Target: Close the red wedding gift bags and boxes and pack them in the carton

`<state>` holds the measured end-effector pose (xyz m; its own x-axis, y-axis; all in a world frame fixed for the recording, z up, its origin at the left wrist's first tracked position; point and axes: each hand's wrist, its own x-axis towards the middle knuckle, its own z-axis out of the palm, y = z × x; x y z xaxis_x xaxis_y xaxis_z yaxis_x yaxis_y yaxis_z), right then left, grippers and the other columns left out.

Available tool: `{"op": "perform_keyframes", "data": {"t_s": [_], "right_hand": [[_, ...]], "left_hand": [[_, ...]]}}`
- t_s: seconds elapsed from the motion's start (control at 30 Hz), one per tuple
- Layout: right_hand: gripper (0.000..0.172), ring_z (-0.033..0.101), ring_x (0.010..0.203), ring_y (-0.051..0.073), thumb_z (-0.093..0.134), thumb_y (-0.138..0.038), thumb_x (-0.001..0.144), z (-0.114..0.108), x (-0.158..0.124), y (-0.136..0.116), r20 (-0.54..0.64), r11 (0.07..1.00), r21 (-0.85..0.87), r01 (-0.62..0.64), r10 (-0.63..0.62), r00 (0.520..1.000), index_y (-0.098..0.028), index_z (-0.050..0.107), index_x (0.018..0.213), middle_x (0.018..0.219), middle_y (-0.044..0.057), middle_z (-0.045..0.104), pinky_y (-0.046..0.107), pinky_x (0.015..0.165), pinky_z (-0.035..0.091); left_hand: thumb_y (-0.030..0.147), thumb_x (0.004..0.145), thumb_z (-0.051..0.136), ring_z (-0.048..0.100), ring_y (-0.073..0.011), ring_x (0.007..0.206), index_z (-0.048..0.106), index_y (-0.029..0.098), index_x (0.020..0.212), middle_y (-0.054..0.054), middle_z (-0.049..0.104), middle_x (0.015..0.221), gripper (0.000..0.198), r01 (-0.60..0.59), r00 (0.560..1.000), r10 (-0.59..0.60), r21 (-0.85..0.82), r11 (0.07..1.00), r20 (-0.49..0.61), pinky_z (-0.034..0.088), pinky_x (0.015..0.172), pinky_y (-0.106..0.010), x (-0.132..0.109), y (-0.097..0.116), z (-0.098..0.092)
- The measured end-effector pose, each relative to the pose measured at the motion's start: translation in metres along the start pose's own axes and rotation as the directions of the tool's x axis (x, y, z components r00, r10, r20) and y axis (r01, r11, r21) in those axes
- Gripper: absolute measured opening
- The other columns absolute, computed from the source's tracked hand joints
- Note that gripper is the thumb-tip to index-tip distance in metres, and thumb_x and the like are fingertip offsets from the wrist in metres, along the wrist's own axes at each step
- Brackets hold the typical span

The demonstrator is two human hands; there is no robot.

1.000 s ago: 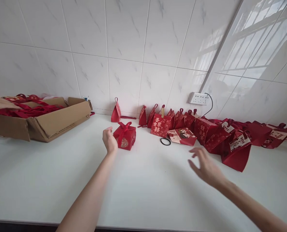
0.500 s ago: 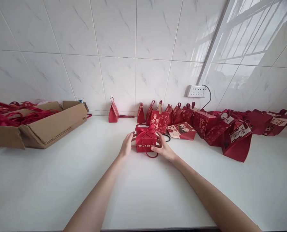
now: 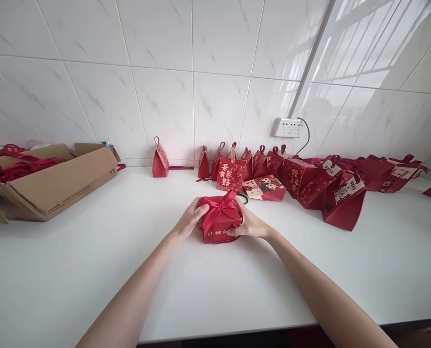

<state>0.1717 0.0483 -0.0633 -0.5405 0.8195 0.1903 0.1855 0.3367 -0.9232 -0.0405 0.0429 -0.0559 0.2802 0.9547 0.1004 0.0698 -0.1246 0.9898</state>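
Observation:
A small red box (image 3: 221,223) with a red ribbon bow on top is between my two hands, over the white table (image 3: 186,299). My left hand (image 3: 192,220) grips its left side, the thumb near the top edge. On the right side my right hand (image 3: 250,223) holds it, thumb across the front, which carries gold characters. A red cord hangs low on the box front. Behind the box stands a red card (image 3: 231,175) with gold characters, and a printed box (image 3: 265,187) lies beside it.
An open cardboard box (image 3: 81,181) full of red ribbons and bags sits at the left. Several red triangular boxes (image 3: 160,162) line the wall, with more crowded at the right (image 3: 344,205). A socket strip (image 3: 288,127) with a cable is on the tiled wall.
The red box has come nearer and turned a little, with both hands now closed more tightly on its sides. The camera view has shifted, so the background sits further left and higher.

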Motion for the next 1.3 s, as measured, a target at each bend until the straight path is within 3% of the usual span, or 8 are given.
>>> {"op": "perform_keyframes", "data": {"t_s": [0.2,0.37,0.47,0.57,0.67,0.8,1.07,1.3], "right_hand": [[0.108,0.035,0.129,0.031,0.072,-0.015,0.056,0.009,-0.001,-0.001,-0.171,0.942,-0.292,0.164,-0.220,0.960,-0.026,0.011,0.145,0.143,0.012,0.029,0.046,0.104,0.034],[0.104,0.050,0.114,0.025,0.067,-0.013,0.061,-0.001,-0.004,-0.004,-0.042,0.991,-0.122,0.058,-0.064,0.997,-0.034,0.010,0.145,0.143,0.009,0.031,0.043,0.090,0.047],[0.078,0.051,0.112,0.022,0.069,-0.027,0.068,-0.009,-0.007,-0.013,0.097,0.993,0.115,-0.009,-0.002,0.995,-0.033,0.031,0.136,0.140,0.007,0.037,0.041,0.089,0.048],[0.033,0.057,0.100,0.019,0.061,-0.046,0.077,-0.007,-0.005,-0.017,-0.021,0.969,0.244,-0.045,0.052,0.998,-0.021,0.056,0.098,0.111,0.005,0.057,0.041,0.091,0.047],[0.039,0.058,0.081,0.014,0.061,-0.054,0.075,0.000,0.000,-0.013,-0.129,0.969,0.240,-0.061,0.094,0.987,-0.018,0.048,0.068,0.085,0.001,0.058,0.039,0.088,0.048],[0.044,0.055,0.076,0.013,0.064,-0.053,0.073,0.001,0.000,-0.010,-0.121,0.987,0.155,-0.034,0.053,0.991,-0.016,0.045,0.057,0.098,0.004,0.055,0.036,0.081,0.048],[0.033,0.051,0.109,0.025,0.070,-0.045,0.071,-0.009,-0.007,-0.023,0.032,0.998,-0.057,0.012,-0.010,0.999,-0.017,0.060,0.055,0.111,0.008,0.050,0.037,0.086,0.046],[0.037,0.051,0.105,0.020,0.067,-0.052,0.071,-0.004,-0.006,-0.025,-0.327,0.988,-0.072,0.136,-0.152,0.933,-0.023,0.052,0.090,0.104,0.005,0.051,0.039,0.091,0.045]], "left_hand": [[0.045,0.067,0.068,0.061,-0.0199,0.086,0.040,0.023,0.123,-0.003,0.064,0.095,0.067,-0.178,0.983,0.184,0.197,0.964,-0.014,0.048,0.079,-0.032,-0.005,0.004,-0.002],[0.040,0.066,0.068,0.051,-0.0254,0.108,0.050,0.023,0.114,-0.008,0.054,0.118,0.054,-0.173,0.937,0.272,0.385,0.907,-0.221,0.042,0.091,-0.037,-0.004,0.006,0.001],[0.036,0.065,0.068,0.047,-0.0263,0.116,0.049,0.022,0.113,-0.009,0.050,0.123,0.054,-0.189,0.937,0.261,0.293,0.937,-0.233,0.039,0.096,-0.038,-0.003,0.006,0.003],[0.037,0.067,0.065,0.055,-0.0228,0.105,0.038,0.022,0.120,-0.008,0.055,0.112,0.061,-0.149,0.973,0.164,0.100,0.984,-0.163,0.044,0.089,-0.035,-0.003,0.005,0.005],[0.036,0.068,0.063,0.056,-0.0202,0.101,0.032,0.024,0.123,-0.004,0.056,0.106,0.064,-0.114,0.985,0.114,0.010,0.993,-0.128,0.045,0.088,-0.033,-0.004,0.005,0.006],[0.036,0.066,0.063,0.057,-0.0188,0.098,0.032,0.024,0.120,-0.002,0.056,0.102,0.063,-0.105,0.986,0.093,-0.078,0.991,-0.138,0.045,0.087,-0.032,-0.006,0.006,0.009],[0.038,0.063,0.071,0.057,-0.0190,0.098,0.034,0.024,0.114,-0.002,0.057,0.101,0.064,-0.097,0.968,0.091,-0.017,0.995,-0.233,0.047,0.083,-0.031,-0.005,0.006,0.013],[0.039,0.065,0.070,0.060,-0.0207,0.097,0.034,0.024,0.116,-0.004,0.059,0.105,0.065,-0.125,0.977,0.124,0.008,0.992,-0.171,0.048,0.085,-0.034,-0.007,0.008,0.016]]}}
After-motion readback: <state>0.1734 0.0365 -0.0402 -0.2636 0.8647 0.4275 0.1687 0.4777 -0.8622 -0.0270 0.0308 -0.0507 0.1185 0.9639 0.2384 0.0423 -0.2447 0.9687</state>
